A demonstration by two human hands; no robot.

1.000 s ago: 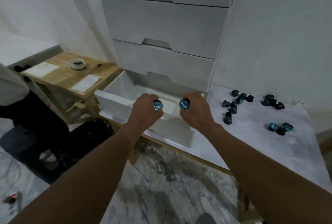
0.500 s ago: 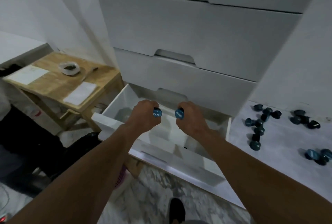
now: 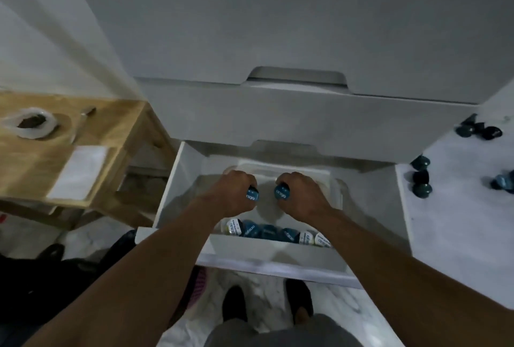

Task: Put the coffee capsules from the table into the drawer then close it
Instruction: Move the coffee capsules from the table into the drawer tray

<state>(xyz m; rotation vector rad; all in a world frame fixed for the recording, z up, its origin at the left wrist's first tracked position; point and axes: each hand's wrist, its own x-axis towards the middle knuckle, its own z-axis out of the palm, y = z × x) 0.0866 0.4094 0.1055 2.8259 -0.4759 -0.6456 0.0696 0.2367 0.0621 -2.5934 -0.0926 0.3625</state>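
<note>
The bottom white drawer (image 3: 178, 188) stands pulled out. Both hands hover over its inside, side by side. My left hand (image 3: 232, 193) is closed around a blue coffee capsule (image 3: 252, 196), its lid facing me. My right hand (image 3: 301, 196) grips another blue capsule (image 3: 281, 193) the same way. A row of several capsules (image 3: 267, 232), blue and white-lidded, lies along the drawer's front wall. More dark teal capsules (image 3: 421, 178) sit loose on the white table (image 3: 456, 221) at the right.
Closed white drawers (image 3: 292, 116) rise above the open one. A wooden side table (image 3: 119, 135) with a white bag and paper stands at the left. My feet and a marble floor (image 3: 264, 305) are below the drawer front.
I have leaned in and down over the drawer, so both hands with their capsules are now deeper above its inside. The capsules lying in the drawer have come into view.
</note>
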